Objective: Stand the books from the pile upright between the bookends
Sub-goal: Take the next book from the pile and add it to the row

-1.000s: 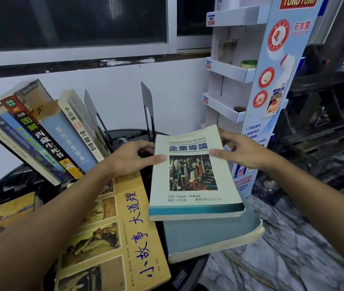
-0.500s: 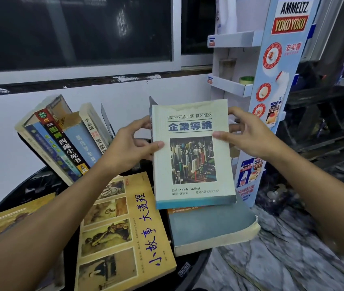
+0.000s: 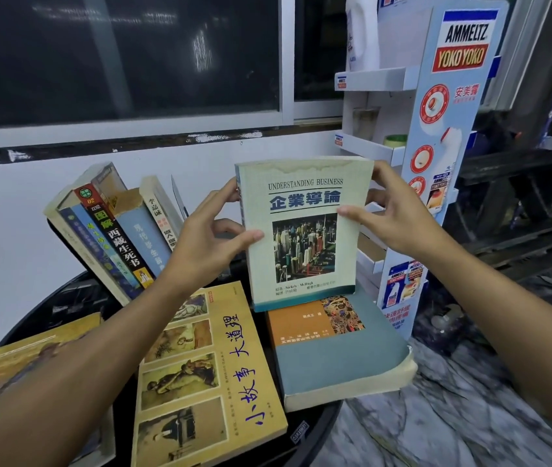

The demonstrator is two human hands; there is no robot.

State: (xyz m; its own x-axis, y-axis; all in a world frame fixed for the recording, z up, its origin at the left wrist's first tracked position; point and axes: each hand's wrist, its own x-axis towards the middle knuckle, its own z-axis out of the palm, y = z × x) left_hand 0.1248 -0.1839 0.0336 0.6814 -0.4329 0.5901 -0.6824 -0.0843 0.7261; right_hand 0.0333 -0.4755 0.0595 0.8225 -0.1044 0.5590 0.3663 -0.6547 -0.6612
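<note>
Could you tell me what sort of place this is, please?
Likely a cluttered storage corner of a home or small shop, not a library: a cardboard Ammeltz display stand, a dark window, and loose books on a small round black table.

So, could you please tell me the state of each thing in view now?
Pale green Understanding Business book: upright, held by both hands.
Left hand: grips its left edge.
Right hand: grips its right edge.
Row of standing books: leaning left.
Yellow picture-cover paperback: lying flat.
Thick teal-and-orange book: lying flat.
</note>
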